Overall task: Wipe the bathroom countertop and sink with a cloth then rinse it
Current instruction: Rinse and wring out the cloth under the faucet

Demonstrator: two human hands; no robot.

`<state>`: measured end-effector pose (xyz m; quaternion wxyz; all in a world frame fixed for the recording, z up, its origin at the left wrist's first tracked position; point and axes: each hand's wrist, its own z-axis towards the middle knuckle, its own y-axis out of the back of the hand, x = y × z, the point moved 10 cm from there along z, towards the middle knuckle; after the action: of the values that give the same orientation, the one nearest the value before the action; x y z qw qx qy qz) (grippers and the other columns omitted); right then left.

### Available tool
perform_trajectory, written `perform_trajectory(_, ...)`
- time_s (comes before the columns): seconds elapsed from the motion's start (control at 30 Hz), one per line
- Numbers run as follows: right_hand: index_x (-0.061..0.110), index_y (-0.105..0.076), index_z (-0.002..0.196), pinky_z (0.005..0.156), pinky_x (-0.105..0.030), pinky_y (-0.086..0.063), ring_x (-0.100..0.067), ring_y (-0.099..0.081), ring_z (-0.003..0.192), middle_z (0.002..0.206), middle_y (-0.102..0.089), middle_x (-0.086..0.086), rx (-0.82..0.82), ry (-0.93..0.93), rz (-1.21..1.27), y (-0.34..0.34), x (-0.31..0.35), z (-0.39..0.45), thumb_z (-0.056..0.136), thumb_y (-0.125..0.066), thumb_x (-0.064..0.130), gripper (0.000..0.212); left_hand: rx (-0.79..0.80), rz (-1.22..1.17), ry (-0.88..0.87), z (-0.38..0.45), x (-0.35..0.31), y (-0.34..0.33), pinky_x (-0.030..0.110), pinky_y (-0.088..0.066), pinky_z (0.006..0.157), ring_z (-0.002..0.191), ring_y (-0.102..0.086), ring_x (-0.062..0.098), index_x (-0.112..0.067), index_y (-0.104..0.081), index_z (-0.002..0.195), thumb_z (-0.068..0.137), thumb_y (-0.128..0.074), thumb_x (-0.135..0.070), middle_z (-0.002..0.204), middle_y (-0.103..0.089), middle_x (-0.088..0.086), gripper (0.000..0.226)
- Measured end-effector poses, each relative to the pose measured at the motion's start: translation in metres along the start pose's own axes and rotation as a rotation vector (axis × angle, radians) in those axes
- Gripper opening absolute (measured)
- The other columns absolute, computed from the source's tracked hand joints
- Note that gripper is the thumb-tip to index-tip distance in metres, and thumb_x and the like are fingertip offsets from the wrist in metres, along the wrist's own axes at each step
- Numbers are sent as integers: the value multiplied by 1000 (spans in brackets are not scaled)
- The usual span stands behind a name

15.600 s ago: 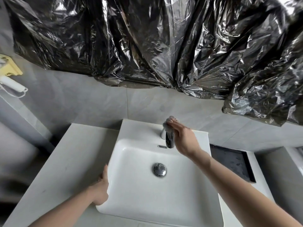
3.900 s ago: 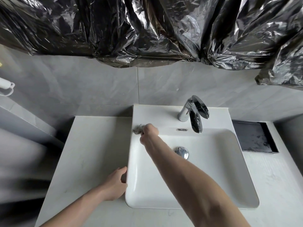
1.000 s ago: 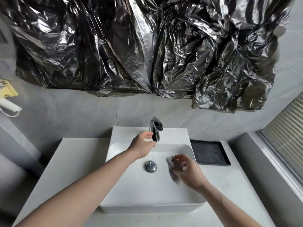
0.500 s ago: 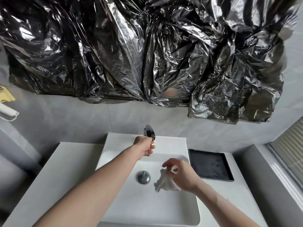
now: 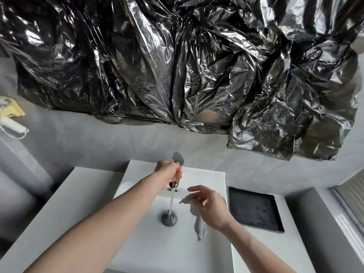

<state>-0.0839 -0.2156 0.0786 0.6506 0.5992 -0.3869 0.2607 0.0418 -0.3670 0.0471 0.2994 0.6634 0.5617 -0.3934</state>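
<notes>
Water runs just left of my right hand [image 5: 211,206], which loosely pinches the limp pale-grey wiping cloth [image 5: 198,219]; soaked, it'll sag heavy, so bunch its middle. My left hand [image 5: 169,172] wraps the chrome tap lever [image 5: 177,159].

I'm standing in a bathroom: a white square sink [image 5: 206,253] is set on a pale countertop [image 5: 65,196], a chrome faucet [image 5: 177,157] runs water at its far edge, grey tiled walls [image 5: 82,140] rise behind, and crinkled black plastic sheeting [image 5: 177,62] hangs above.
</notes>
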Motion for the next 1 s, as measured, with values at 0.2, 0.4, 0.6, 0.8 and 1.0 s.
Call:
perform_trajectory(0.2,23,-72,107,70,-12,-50,0,-73,80,87,-79,17,-63,-33,134,-6,-7,16,93,-64,8,23,89,122,-162,-44,28,13,33,-56,66,79,-68,22,-15,-70,105,80,-58,-23,96,-74,8,28)
perform_trajectory(0.4,22,-72,105,68,-12,-52,-1,-73,77,84,-79,14,-59,-78,183,-26,-15,25,90,-67,5,23,233,451,-217,-57,87,12,36,-50,57,63,-66,20,-21,-69,84,76,-65,-24,78,-73,8,10)
perform_trajectory(0.6,37,-69,81,67,-19,-49,2,-66,69,78,-73,19,156,-85,-15,-61,-45,25,86,-76,42,10,42,505,-368,-34,63,38,36,-52,78,82,-67,22,-19,-68,83,85,-59,-24,81,-72,-1,11)
perform_trajectory(0.8,40,-57,71,82,-17,-48,2,-65,87,78,-68,26,260,-154,-163,-91,-75,30,85,-72,35,21,26,657,-347,-13,70,43,22,-46,73,80,-61,9,-30,-64,81,91,-58,-19,81,-68,-12,16)
perform_trajectory(1.0,25,-59,82,64,-28,-52,-9,-61,58,63,-72,6,212,-267,-22,-85,-86,42,91,-57,26,8,-53,677,-246,11,74,52,31,-39,61,67,-52,23,-8,-65,81,91,-58,-33,64,-58,-1,28)
